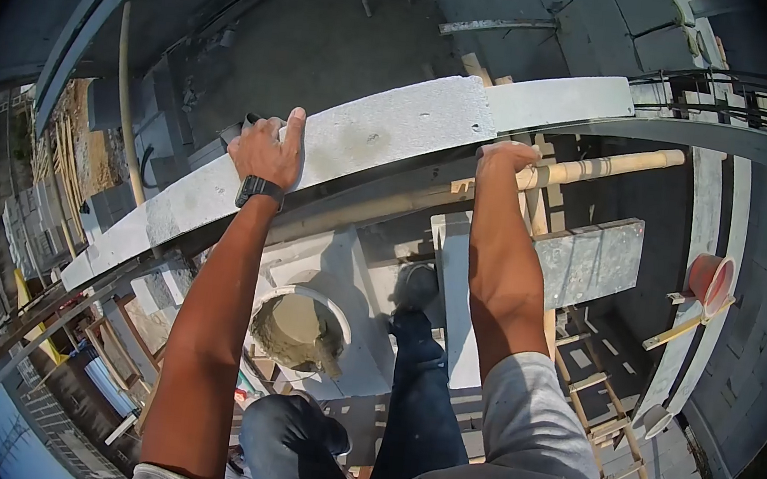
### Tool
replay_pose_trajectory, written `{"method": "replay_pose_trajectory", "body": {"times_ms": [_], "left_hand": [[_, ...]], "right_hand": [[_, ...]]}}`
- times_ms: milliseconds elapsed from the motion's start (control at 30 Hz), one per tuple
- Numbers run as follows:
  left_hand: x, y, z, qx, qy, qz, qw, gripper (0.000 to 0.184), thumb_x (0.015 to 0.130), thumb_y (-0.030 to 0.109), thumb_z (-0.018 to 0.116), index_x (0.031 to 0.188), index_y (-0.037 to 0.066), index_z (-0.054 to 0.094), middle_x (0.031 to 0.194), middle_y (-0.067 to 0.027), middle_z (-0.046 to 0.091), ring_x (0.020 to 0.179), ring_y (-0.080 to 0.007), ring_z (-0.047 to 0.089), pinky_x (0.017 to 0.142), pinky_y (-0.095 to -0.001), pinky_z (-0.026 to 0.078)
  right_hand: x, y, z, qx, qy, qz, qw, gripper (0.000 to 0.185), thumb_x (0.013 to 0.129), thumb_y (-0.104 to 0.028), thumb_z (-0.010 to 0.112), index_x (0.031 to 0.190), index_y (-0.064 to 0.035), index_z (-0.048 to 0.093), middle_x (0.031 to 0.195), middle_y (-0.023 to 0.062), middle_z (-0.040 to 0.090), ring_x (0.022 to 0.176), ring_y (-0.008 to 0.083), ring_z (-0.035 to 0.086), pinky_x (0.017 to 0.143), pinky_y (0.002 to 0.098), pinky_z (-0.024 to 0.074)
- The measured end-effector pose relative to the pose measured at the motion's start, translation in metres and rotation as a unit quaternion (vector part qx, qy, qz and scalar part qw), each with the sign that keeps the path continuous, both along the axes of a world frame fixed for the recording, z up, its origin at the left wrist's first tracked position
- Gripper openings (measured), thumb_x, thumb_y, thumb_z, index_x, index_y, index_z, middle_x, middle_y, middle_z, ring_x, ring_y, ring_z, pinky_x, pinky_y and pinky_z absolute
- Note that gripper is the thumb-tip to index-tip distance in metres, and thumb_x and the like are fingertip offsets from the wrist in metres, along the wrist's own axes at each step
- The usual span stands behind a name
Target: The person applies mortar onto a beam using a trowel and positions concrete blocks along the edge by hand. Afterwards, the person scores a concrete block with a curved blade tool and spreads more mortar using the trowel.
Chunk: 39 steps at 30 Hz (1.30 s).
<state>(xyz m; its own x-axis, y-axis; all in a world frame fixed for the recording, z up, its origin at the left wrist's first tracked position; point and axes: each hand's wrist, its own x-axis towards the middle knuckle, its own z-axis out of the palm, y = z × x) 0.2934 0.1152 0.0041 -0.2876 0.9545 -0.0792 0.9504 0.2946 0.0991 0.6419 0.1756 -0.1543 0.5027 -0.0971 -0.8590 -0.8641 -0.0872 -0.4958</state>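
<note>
Catching sunlight: pale block [396, 116], seemingly pitted.

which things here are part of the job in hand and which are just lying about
Seemingly part of the job:
- pale block, under the left hand and by the right hand
- bucket of grey mix, probably

Seemingly just about:
- red bucket
- ladder

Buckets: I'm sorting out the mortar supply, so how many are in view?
2 clear ones: the mortar bucket ahead of the left knee, and the red bucket right of the grey board. A pale round thing below the red one is too unclear to tell; others may be hidden.
</note>
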Motion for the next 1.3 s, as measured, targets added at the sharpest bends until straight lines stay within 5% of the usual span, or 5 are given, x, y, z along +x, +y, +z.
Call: {"method": "replay_pose_trajectory", "body": {"times_ms": [300, 533, 633, 933, 1300], "left_hand": [[0.003, -0.001, 0.002, 0.001, 0.001, 0.007, 1.0, 0.072, 0.102, 0.061, 0.039, 0.099, 0.0, 0.076, 0.1, -0.0189, 0.072, 0.101, -0.0354, 0.064, 0.1, -0.0494, 0.038], [0.004, 0.002, 0.009, -0.037, -0.002, 0.001, 0.999, 0.069, 0.102, 0.06, 0.041, 0.096, 0.0, 0.074, 0.101, -0.019, 0.071, 0.102, -0.0367, 0.064, 0.098, -0.0509, 0.039], [0.002, 0.003, 0.005, -0.004, -0.002, 0.0, 1.0, 0.069, 0.102, 0.061, 0.04, 0.093, 0.0, 0.074, 0.099, -0.0186, 0.07, 0.1, -0.0359, 0.064, 0.098, -0.0506, 0.039], [0.003, 0.0, 0.012, -0.023, -0.017, 0.012, 1.0, 0.07, 0.102, 0.061, 0.041, 0.102, 0.001, 0.075, 0.102, -0.0161, 0.071, 0.103, -0.0327, 0.063, 0.102, -0.0474, 0.037], [0.002, 0.002, 0.02, -0.025, -0.045, 0.024, 0.998, 0.068, 0.101, 0.061, 0.042, 0.101, 0.002, 0.076, 0.103, -0.0153, 0.071, 0.103, -0.0323, 0.063, 0.102, -0.0483, 0.037]], "right_hand": [[0.0, -0.029, 0.024, -0.035, 0.031, 0.002, 0.999, 0.057, 0.095, -0.06, 0.046, 0.127, -0.0188, 0.07, 0.133, -0.0033, 0.066, 0.122, 0.0195, 0.059, 0.103, 0.0434, 0.0446], [-0.027, 0.008, -0.087, 0.036, -0.164, 0.451, 0.877, 0.065, 0.098, -0.055, 0.051, 0.136, -0.003, 0.06, 0.141, 0.0162, 0.061, 0.123, 0.0307, 0.063, 0.096, 0.0549, 0.0551], [-0.018, 0.023, -0.136, 0.313, -0.098, 0.288, 0.9, 0.067, 0.1, -0.052, 0.044, 0.139, 0.0015, 0.055, 0.137, 0.0213, 0.062, 0.118, 0.0323, 0.066, 0.095, 0.0538, 0.0571], [0.005, -0.055, 0.005, 0.076, -0.034, 0.211, 0.974, 0.053, 0.101, -0.042, 0.036, 0.124, -0.0008, 0.061, 0.114, 0.0171, 0.067, 0.084, 0.0223, 0.065, 0.063, 0.0379, 0.0515], [-0.024, -0.138, 0.151, 0.174, -0.367, 0.681, 0.609, 0.016, 0.095, -0.01, 0.07, 0.086, -0.0042, 0.059, 0.073, 0.0022, 0.055, 0.064, 0.0128, 0.053, 0.061, 0.0299, 0.0435]]}}
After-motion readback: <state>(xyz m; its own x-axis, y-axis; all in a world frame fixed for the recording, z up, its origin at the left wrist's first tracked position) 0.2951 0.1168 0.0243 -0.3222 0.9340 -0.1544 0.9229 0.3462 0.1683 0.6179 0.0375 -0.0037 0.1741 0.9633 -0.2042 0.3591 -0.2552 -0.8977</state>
